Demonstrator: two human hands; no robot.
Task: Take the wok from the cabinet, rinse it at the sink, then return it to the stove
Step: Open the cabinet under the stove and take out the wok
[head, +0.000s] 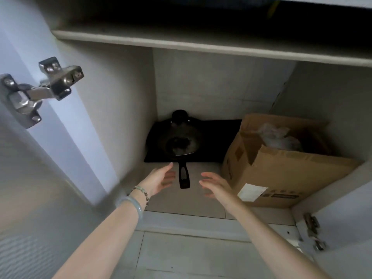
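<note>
Sitting at the back-left of the open cabinet [124, 109]: a dark wok [177, 142], lying on a flat black slab [217, 141] on the cabinet floor. Pointing forward off the slab's front edge: the wok's long black handle [184, 176], slotted along its length. Resting against the wok's far rim, near the back wall: a dark round knob [179, 115], possibly of a lid, hard to tell in the dim light.

Flanking the handle, one on each side: both hands, neither touching it. Hovering just left of the handle: the left hand [161, 181], palm turned toward it, grip spread apart, fingertips level with the slab's front edge. Wearing a pale bangle [131, 204] and a beaded bracelet [142, 192] at the wrist. Hovering just right of the handle's end: the right hand [215, 186], grip likewise apart, fingers loosely curled, slightly farther from the handle than the left.

Standing right of the wok, just beside the slab: an open cardboard box [281, 172] holding crumpled plastic [277, 137]. Spanning above the wok: a shelf [201, 45]. Hanging far left of the wok: a metal hinge [40, 89] on the open door.
</note>
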